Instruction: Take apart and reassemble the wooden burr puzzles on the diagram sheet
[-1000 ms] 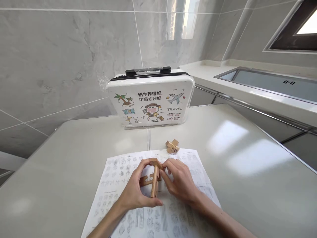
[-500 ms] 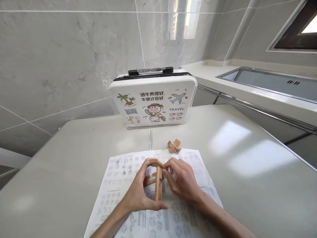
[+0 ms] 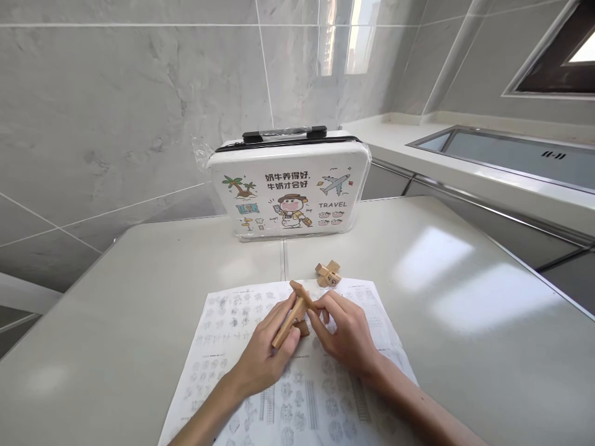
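Above the printed sheet (image 3: 209,365), several flat wooden puzzle pieces (image 3: 289,322) are fitted together at angles. My left hand (image 3: 263,356) is closed round one long piece, thumb in front and fingers behind. A crossing piece (image 3: 303,295) sits at the far end of that long piece, and my right hand (image 3: 346,328) pinches its near right end between thumb and fingers. Another short wooden part (image 3: 302,327) shows beneath, partly covered by my left thumb. How the joints interlock is hidden.
An assembled wooden burr puzzle (image 3: 328,273) rests just beyond the sheet's far edge. Behind it a plastic-wrapped white case (image 3: 288,186) with a black handle stands against the tiled wall (image 3: 130,111). A sink (image 3: 502,152) is set in the counter at right.
My left hand has closed from a wide arch to a grip round the long piece. That piece has tilted from near upright to a slant, its near end swinging left.
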### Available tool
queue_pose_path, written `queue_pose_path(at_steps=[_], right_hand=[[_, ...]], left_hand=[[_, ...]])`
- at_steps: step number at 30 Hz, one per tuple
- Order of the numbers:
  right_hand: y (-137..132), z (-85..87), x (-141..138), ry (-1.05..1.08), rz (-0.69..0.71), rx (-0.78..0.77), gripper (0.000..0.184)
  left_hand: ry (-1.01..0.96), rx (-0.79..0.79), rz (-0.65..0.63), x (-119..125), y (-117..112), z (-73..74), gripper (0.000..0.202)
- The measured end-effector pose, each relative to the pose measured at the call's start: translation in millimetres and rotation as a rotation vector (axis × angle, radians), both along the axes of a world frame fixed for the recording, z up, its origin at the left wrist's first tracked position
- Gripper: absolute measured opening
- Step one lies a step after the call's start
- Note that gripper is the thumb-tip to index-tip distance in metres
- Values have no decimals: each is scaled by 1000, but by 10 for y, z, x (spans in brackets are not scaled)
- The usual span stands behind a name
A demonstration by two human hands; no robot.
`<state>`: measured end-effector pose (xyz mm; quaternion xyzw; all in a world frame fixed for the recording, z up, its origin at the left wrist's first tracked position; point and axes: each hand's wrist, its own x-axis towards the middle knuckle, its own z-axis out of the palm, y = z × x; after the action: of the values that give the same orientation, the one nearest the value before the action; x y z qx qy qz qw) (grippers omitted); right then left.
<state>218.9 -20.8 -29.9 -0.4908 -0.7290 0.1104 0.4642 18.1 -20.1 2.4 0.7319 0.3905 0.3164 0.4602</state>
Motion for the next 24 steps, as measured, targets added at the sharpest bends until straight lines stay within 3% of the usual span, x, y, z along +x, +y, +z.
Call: queue_pose_path(at_steps=[12, 18, 24], right_hand=[[-6, 57, 9, -60, -77, 70, 21], [97, 30, 144, 66, -217, -45, 23], [122, -30, 123, 40, -114, -94, 18]], left_hand=[[20, -3, -82, -9, -14, -47, 54], [60, 43, -131, 12, -29, -41, 54], [34, 129, 79, 18, 21, 0, 40]])
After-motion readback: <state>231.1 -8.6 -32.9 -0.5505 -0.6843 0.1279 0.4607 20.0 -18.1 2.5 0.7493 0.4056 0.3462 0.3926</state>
